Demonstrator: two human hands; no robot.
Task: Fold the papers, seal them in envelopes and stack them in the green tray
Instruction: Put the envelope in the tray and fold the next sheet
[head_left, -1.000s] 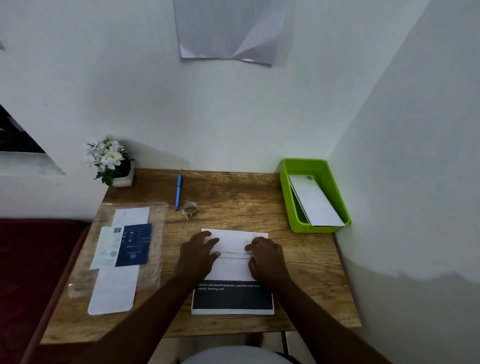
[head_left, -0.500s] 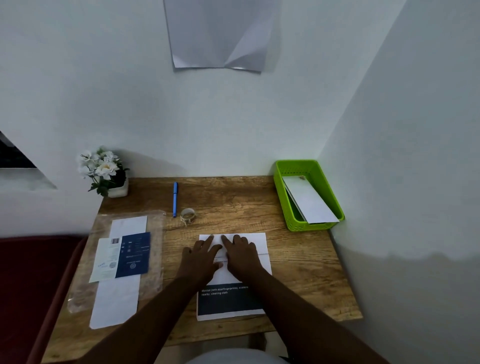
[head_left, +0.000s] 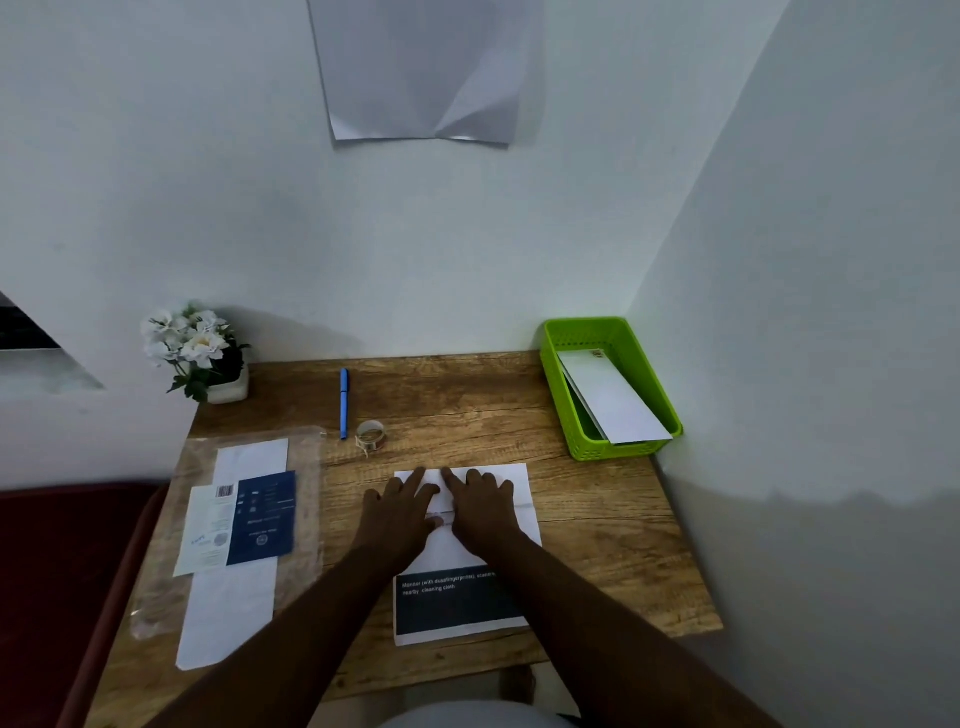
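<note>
Left hand (head_left: 396, 514) and right hand (head_left: 482, 512) lie flat, fingers spread, side by side, pressing the folded white printed paper sheet (head_left: 511, 483) on the wooden counter (head_left: 597, 525); neither grips anything. Green plastic basket tray (head_left: 563, 410) at far right corner holds white envelopes (head_left: 613, 400). Blue pen (head_left: 344, 402) lies well apart, beyond the hands.

Desk, folding in progress
Left hand (head_left: 397, 512) and right hand (head_left: 480, 506) flat, side by side, on folded paper (head_left: 511, 480); green tray (head_left: 558, 400) holds envelopes (head_left: 613, 397).
</note>
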